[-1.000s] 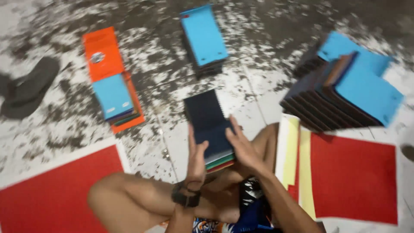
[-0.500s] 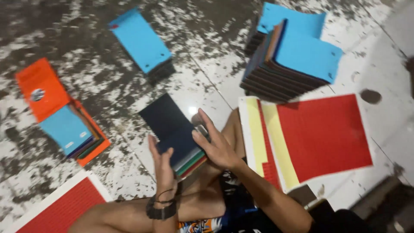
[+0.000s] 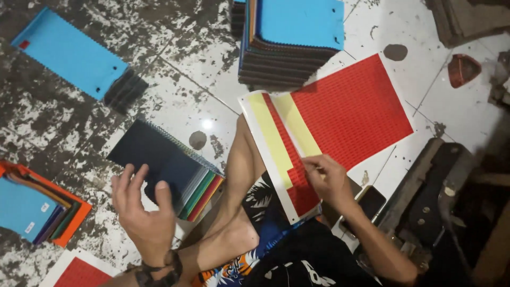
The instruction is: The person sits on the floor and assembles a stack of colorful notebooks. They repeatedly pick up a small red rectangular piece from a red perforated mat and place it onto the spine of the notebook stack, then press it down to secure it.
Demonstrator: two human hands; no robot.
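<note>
Item: dark navy stack of fabric swatch sheets point(image 3: 164, 167), on speckled floor beside the knee. Left hand point(image 3: 141, 212) open, fingertips resting on it. Right hand point(image 3: 326, 178) pinching the red sticker sheet point(image 3: 350, 114)'s edge; strips partly peeled, most remaining.

Speckled floor point(image 3: 175, 79) — swatch stacks point(image 3: 289, 40), sheets point(image 3: 345, 114).

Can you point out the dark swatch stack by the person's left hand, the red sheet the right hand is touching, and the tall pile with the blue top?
dark swatch stack point(image 3: 159, 157), head view, top cover.
red sheet point(image 3: 353, 109), head view, middle.
tall pile point(image 3: 297, 21), head view, blue top.
</note>
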